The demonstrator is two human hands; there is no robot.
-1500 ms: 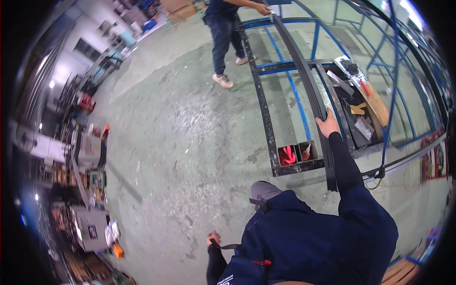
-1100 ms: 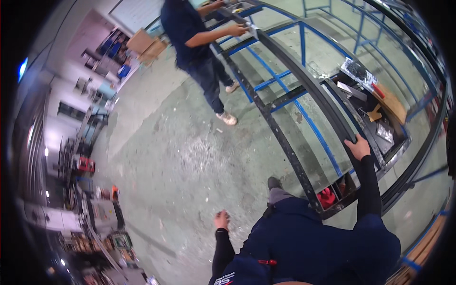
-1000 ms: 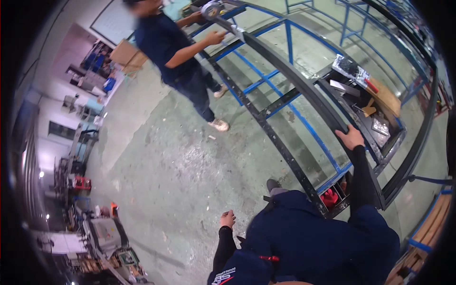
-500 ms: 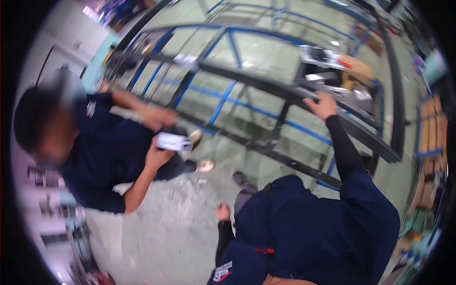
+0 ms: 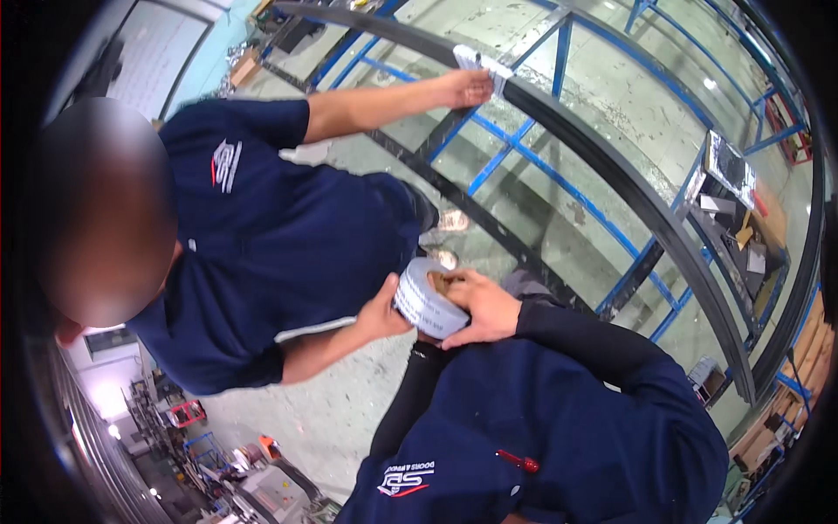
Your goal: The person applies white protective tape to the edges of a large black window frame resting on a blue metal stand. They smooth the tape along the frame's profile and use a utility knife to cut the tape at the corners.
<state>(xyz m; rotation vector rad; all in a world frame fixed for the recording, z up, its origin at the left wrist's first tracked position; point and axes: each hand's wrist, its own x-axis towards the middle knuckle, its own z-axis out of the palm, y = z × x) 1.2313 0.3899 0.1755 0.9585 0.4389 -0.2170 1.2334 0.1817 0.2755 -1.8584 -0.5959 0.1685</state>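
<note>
Greenish floor showed beneath a metal frame and a long dark bar in the upper right, which the right hand had let go of, leaving only a co-worker's far hand at its silvery wrap. Instead, the right hand now curled round a grey roll of tape mid-frame, which the co-worker's near hand also touched; the left hand was mostly hidden behind the roll, its grip impossible to tell.
</note>
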